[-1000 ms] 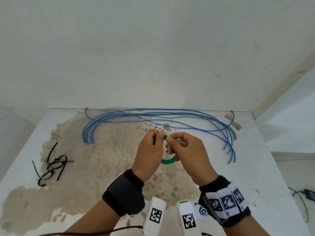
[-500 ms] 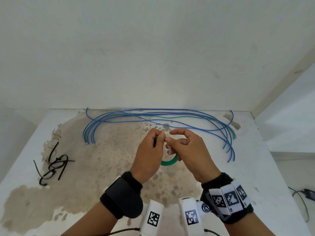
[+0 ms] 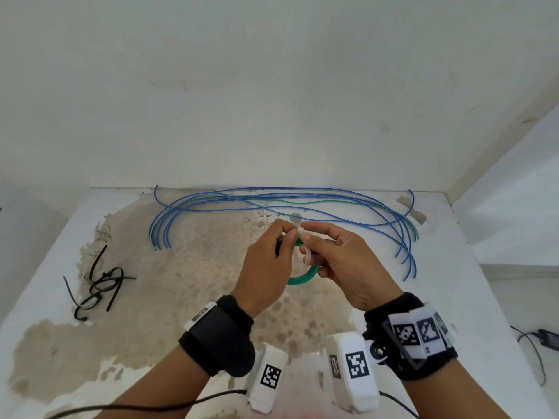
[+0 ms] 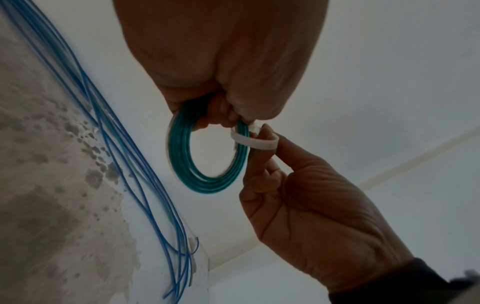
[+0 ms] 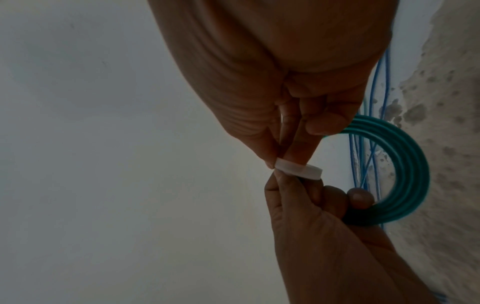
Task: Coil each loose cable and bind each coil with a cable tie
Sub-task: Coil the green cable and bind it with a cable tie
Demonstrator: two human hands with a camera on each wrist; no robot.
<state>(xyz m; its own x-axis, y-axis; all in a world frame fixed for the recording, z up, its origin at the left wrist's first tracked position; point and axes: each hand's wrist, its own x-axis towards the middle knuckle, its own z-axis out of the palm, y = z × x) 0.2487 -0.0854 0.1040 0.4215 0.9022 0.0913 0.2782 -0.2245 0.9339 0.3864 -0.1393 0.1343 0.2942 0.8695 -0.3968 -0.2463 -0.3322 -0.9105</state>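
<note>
A small green cable coil (image 3: 302,278) hangs above the middle of the table, and my left hand (image 3: 289,232) grips its upper part. A white cable tie (image 3: 307,258) loops round the coil's right side (image 4: 255,142). My right hand (image 3: 305,234) pinches the tie between thumb and forefinger (image 5: 280,158). The left thumb and forefinger (image 5: 283,181) meet the tie's end from the other side. In the left wrist view the coil (image 4: 207,183) shows several neat turns. My fingers hide the tie's head.
Several loose blue cables and a green one (image 3: 287,204) lie in long arcs along the back of the white table (image 3: 453,282), near the wall. A tangle of black cable ties (image 3: 99,282) sits at the left. A black adapter with its cord (image 3: 547,337) lies on the floor at the right.
Both hands stay over the table's middle with the coil. The right fingers have closed onto the tie beside the left fingertips, and the white loop now shows between the hands.
</note>
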